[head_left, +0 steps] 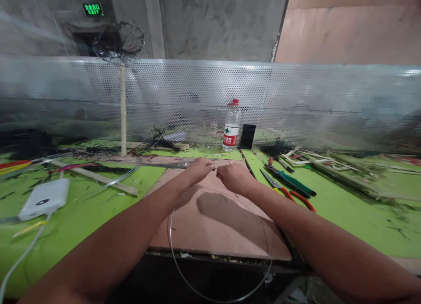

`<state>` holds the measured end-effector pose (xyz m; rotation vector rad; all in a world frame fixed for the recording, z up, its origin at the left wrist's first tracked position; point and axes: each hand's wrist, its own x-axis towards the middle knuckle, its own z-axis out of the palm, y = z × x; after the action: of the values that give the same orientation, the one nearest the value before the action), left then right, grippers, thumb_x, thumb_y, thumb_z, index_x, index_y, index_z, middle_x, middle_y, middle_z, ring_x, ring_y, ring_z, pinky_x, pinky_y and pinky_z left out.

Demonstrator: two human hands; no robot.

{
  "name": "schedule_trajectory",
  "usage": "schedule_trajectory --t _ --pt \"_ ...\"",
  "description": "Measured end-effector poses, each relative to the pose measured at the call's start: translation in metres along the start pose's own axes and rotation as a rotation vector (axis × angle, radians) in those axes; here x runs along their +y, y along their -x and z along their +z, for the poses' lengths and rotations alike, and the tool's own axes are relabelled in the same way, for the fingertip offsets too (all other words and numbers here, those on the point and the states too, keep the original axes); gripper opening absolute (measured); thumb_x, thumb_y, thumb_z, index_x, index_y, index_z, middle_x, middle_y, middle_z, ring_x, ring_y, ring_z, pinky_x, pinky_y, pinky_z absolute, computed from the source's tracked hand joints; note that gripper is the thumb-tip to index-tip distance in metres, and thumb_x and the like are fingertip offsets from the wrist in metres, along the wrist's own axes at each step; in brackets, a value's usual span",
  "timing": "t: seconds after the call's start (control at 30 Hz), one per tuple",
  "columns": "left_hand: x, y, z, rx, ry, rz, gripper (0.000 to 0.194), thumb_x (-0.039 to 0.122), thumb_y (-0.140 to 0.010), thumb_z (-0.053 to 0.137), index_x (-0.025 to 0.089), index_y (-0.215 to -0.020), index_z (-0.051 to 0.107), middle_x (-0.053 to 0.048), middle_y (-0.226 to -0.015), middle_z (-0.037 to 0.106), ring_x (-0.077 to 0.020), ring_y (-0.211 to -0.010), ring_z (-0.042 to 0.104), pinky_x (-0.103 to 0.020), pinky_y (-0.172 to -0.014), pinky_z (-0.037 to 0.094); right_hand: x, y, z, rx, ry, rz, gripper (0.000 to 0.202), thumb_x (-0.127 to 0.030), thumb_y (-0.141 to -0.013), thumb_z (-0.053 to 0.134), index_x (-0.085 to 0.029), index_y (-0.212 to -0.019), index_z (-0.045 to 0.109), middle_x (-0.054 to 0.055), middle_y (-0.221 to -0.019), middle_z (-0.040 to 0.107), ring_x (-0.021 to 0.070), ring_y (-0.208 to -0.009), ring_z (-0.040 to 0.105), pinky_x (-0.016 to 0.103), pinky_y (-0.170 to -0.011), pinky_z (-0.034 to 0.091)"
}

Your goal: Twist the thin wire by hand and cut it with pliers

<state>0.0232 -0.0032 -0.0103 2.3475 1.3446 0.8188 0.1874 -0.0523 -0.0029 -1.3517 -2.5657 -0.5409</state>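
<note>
My left hand [199,169] and my right hand [233,176] nearly meet above the far part of a brown board [204,234]. The fingers of both are closed in a pinch. Something thin and pale shows between the fingertips, too small to name. A clear wire loop [171,238] hangs below my forearms, over the board's near edge; its upper ends pass out of sight near my arms, so I cannot tell whether my hands hold it.
A water bottle [231,128] and black phone [247,136] stand behind the board. Red-handled scissors [297,198] and green-handled pliers [292,181] lie right, near plant stems [348,174]. At left are a white power bank [46,198] and upright stick [123,111].
</note>
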Motion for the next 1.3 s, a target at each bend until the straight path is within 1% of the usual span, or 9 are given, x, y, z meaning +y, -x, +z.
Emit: schedule_trajectory --t 0.27,0.4,0.5,0.53,0.63,0.73,0.8,1.03,1.3 --pt "-0.001 0.002 -0.002 0.022 0.073 -0.027 0.021 0.03 -0.071 0.047 0.016 -0.054 0.046 0.004 -0.05 0.038 -0.0099 -0.05 0.034 -0.024 -0.05 0.021 -0.002 0.003 -0.003 0.019 -0.12 0.033 0.028 -0.031 -0.087 0.045 -0.015 -0.075 0.065 0.009 -0.074 0.068 0.0182 -0.068 0.061 0.026 -0.059 0.036" --pt "-0.006 0.002 -0.003 0.001 0.111 -0.036 0.023 0.031 -0.072 0.048 0.016 -0.054 0.047 0.004 -0.049 0.037 -0.0096 -0.049 0.033 -0.024 -0.049 0.021 0.017 0.007 -0.019 0.343 -0.491 0.298 0.042 -0.049 -0.087 0.042 -0.016 -0.067 0.061 0.006 -0.065 0.063 0.0144 -0.063 0.056 0.025 -0.058 0.037" --pt "-0.005 0.004 -0.004 -0.043 0.181 -0.021 0.024 0.035 -0.073 0.05 0.015 -0.06 0.052 0.003 -0.051 0.041 -0.0095 -0.049 0.034 -0.024 -0.049 0.023 0.049 0.006 -0.027 0.664 -1.027 0.514 0.036 -0.045 -0.088 0.041 -0.017 -0.079 0.06 0.004 -0.072 0.063 0.0112 -0.063 0.056 0.023 -0.059 0.042" --pt "-0.003 0.005 -0.005 -0.064 0.213 -0.004 0.025 0.037 -0.074 0.05 0.015 -0.063 0.054 0.003 -0.053 0.043 -0.0095 -0.05 0.034 -0.024 -0.049 0.024 0.059 0.006 -0.027 0.672 -1.192 0.586 0.028 -0.041 -0.086 0.046 -0.017 -0.08 0.058 0.002 -0.069 0.061 0.0099 -0.059 0.054 0.023 -0.057 0.043" --pt "0.002 0.008 -0.006 -0.105 0.321 0.047 0.028 0.041 -0.076 0.05 0.014 -0.073 0.058 0.002 -0.057 0.045 -0.0092 -0.051 0.036 -0.023 -0.05 0.026 0.079 0.005 -0.015 0.302 -1.477 0.699 0.014 -0.027 -0.075 0.063 -0.015 -0.074 0.056 0.0 -0.059 0.057 0.0087 -0.051 0.051 0.023 -0.053 0.046" --pt "0.004 0.008 -0.008 -0.082 0.4 0.082 0.031 0.044 -0.078 0.049 0.014 -0.071 0.056 0.003 -0.056 0.043 -0.0081 -0.051 0.035 -0.022 -0.051 0.027 0.072 0.006 0.002 -0.143 -1.544 0.588 0.019 -0.029 -0.072 0.068 -0.014 -0.076 0.058 0.004 -0.068 0.062 0.0107 -0.056 0.057 0.023 -0.052 0.048" --pt "0.005 0.008 -0.009 -0.058 0.424 0.106 0.032 0.044 -0.079 0.048 0.014 -0.071 0.055 0.004 -0.056 0.043 -0.0077 -0.051 0.034 -0.021 -0.052 0.028 0.056 0.005 0.01 -0.311 -1.628 0.425 0.024 -0.035 -0.075 0.066 -0.014 -0.082 0.058 0.005 -0.075 0.063 0.0123 -0.062 0.06 0.024 -0.055 0.05" --pt "0.006 0.007 -0.008 -0.051 0.412 0.173 0.03 0.041 -0.08 0.048 0.012 -0.077 0.059 0.0 -0.064 0.05 -0.0101 -0.06 0.044 -0.022 -0.059 0.035 0.017 0.005 0.011 -0.365 -1.891 0.239 0.037 -0.048 -0.089 0.039 -0.016 -0.097 0.054 0.003 -0.075 0.062 0.0146 -0.067 0.063 0.027 -0.059 0.052" --pt "0.006 0.006 -0.011 -0.043 0.231 0.193 0.029 0.038 -0.08 0.047 0.013 -0.071 0.058 0.002 -0.06 0.048 -0.0097 -0.056 0.041 -0.022 -0.055 0.033 0.018 0.002 0.024 -0.333 -1.884 0.206 0.019 -0.027 -0.077 0.062 -0.014 -0.089 0.055 0.004 -0.073 0.064 0.014 -0.065 0.065 0.025 -0.061 0.052"
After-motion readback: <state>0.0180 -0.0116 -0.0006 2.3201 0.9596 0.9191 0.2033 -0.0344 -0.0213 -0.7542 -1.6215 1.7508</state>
